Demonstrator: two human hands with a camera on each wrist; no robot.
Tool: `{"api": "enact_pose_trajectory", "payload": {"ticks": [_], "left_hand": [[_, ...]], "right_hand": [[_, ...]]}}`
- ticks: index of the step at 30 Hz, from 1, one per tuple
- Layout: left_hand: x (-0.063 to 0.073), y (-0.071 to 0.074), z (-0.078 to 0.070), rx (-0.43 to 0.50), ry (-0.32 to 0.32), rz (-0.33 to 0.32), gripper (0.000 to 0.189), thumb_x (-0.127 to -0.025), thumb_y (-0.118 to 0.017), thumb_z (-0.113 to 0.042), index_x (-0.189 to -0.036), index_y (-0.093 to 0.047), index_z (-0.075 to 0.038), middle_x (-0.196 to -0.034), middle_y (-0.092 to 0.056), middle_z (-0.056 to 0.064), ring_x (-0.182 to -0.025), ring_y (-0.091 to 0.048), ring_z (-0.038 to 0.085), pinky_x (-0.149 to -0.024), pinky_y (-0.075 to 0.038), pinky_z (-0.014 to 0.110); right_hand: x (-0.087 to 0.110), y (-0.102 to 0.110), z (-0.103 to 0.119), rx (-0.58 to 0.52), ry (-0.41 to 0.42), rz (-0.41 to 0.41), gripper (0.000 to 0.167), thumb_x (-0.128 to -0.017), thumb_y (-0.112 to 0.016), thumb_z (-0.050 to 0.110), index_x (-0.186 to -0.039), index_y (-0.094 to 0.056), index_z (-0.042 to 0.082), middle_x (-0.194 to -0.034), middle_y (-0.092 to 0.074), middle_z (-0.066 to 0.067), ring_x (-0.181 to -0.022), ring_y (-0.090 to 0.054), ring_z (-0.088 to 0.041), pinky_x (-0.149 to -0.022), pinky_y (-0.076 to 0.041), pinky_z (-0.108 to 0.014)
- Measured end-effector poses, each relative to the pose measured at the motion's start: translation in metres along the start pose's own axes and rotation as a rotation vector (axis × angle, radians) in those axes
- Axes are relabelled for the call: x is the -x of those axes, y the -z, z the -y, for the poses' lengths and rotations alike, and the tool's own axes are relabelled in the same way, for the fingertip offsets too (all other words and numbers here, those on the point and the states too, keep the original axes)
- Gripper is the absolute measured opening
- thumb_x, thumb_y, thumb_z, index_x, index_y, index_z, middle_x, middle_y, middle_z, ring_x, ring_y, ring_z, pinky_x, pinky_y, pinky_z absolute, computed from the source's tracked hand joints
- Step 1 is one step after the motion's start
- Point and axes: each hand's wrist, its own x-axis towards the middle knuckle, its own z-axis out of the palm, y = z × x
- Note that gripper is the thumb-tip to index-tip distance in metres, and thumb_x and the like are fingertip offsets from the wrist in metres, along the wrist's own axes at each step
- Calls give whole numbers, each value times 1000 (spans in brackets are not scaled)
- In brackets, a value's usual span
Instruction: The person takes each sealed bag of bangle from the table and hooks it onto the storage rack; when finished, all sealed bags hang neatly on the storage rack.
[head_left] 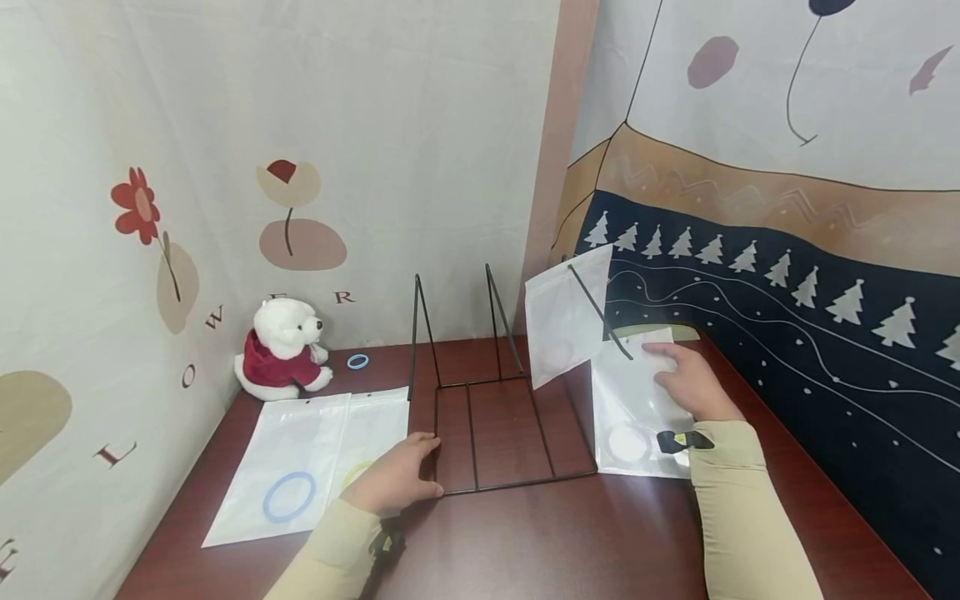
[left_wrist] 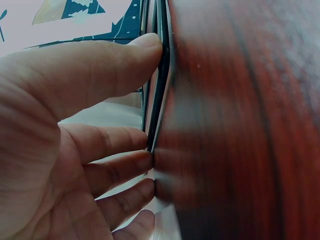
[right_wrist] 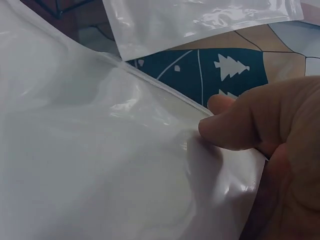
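A black wire rack (head_left: 510, 487) with upright prongs stands mid-table. My left hand (head_left: 397, 475) rests at its front left corner; in the left wrist view the thumb (left_wrist: 145, 42) and fairly straight fingers touch the wire. My right hand (head_left: 693, 383) pinches the upper right edge of a white plastic bag (head_left: 648, 396) between thumb and finger, as the right wrist view shows. A pale round shape shows low in that bag. Its top is near the tip of the right prong; whether they touch I cannot tell. Another white bag (head_left: 555, 321) hangs tilted on that prong.
Two white bags lie left of the rack, one with a blue ring (head_left: 289, 497), the other with a yellow ring partly behind my left hand. A white toy bear (head_left: 285, 350) in red sits at the back left, beside a small blue ring (head_left: 357, 362). Printed cloth walls enclose the table.
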Motion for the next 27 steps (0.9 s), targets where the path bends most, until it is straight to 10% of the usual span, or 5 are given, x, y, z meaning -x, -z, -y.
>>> {"api": "enact_pose_trajectory", "payload": {"ticks": [4, 13, 27], "left_hand": [[0, 0, 0, 0, 0, 2, 81, -80, -88, -23, -147, -54, 8, -156, -49, 25, -145, -48, 43, -121, -41, 56], [0, 0, 0, 2, -2, 1, 80, -80, -88, -22, -147, -55, 8, -156, -49, 25, -145, -49, 43, -121, -41, 56], [1, -1, 0, 4, -2, 2, 80, -80, -89, -23, -147, -55, 8, -156, -50, 25, -145, -49, 43, -121, -41, 56]], "right_hand": [[2, 1, 4, -19, -35, -9, 56, -95, -54, 2, -151, -57, 7, -151, -53, -27, -74, -46, -32, -73, -46, -40], [3, 2, 6, -59, -56, -53, 46, -102, -59, 11, -147, -60, 6, -158, -48, -26, -133, -49, -45, -112, -43, -68], [7, 9, 11, -54, -3, -201, 35, -103, -61, 13, -135, -67, 0, -148, -57, -28, -140, -48, -49, -112, -40, -68]]}}
